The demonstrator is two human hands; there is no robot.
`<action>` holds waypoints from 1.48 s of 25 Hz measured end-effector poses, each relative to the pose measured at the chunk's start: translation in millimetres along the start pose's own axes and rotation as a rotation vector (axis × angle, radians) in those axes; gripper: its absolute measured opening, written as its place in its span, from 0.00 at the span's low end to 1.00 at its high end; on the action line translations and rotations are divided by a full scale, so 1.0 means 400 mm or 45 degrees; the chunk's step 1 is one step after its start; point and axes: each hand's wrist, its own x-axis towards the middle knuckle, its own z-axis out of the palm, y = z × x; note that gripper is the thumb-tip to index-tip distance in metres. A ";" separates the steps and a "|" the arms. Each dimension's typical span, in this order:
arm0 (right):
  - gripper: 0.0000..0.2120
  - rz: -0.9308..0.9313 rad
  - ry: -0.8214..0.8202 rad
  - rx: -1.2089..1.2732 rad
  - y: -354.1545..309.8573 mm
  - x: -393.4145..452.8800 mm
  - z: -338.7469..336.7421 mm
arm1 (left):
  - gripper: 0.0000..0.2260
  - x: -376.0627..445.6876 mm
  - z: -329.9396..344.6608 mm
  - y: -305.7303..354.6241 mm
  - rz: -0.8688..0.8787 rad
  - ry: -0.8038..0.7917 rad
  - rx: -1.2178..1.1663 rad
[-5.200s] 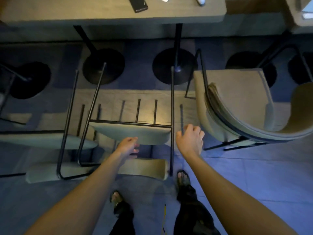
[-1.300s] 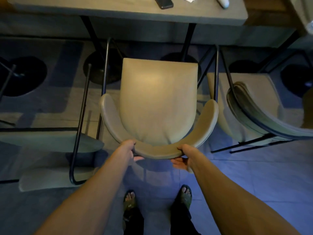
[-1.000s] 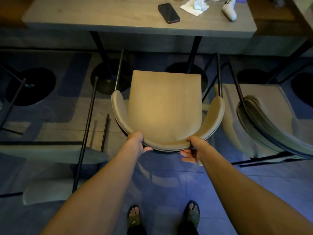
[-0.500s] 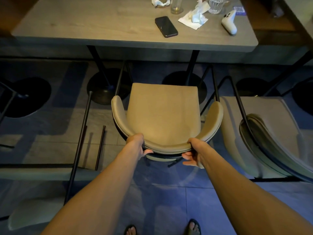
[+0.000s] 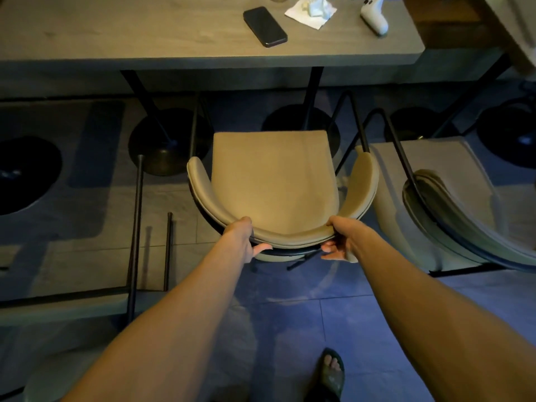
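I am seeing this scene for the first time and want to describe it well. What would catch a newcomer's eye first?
First comes the beige chair in the middle, facing the table, with the left hand and the right hand gripping its curved backrest at the near edge. Next come the black phone lying on the table top beyond it, and a second chair close on the right.

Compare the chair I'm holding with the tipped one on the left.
The held chair is upright, seat facing up; the left chair lies tipped over on the floor, its black legs sticking out sideways. The left hand and right hand grip the held chair's curved backrest; nothing touches the left chair. Both have pale upholstery and thin black metal frames.
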 end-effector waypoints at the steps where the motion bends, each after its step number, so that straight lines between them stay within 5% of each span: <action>1: 0.09 0.003 0.004 -0.012 -0.001 -0.002 -0.002 | 0.15 -0.006 -0.005 0.002 -0.058 -0.024 -0.005; 11: 0.07 -0.064 0.267 0.080 0.020 -0.005 0.043 | 0.23 -0.020 -0.056 0.026 -0.130 -0.138 0.141; 16: 0.34 -0.175 0.629 -0.073 0.106 -0.076 0.165 | 0.25 -0.018 -0.192 0.048 -0.102 -0.272 0.417; 19: 0.39 -0.233 0.415 -0.203 0.185 -0.155 0.328 | 0.16 -0.008 -0.342 0.076 0.020 -0.293 0.416; 22: 0.26 -0.323 0.054 -0.197 0.240 -0.205 0.523 | 0.09 0.013 -0.551 0.133 0.171 -0.222 0.398; 28: 0.12 -0.423 -0.257 -0.153 0.341 -0.335 0.932 | 0.08 0.141 -1.027 0.164 0.232 -0.015 0.443; 37: 0.10 -0.139 -0.216 -0.204 0.631 -0.178 1.426 | 0.17 0.512 -1.590 0.049 0.013 0.068 0.595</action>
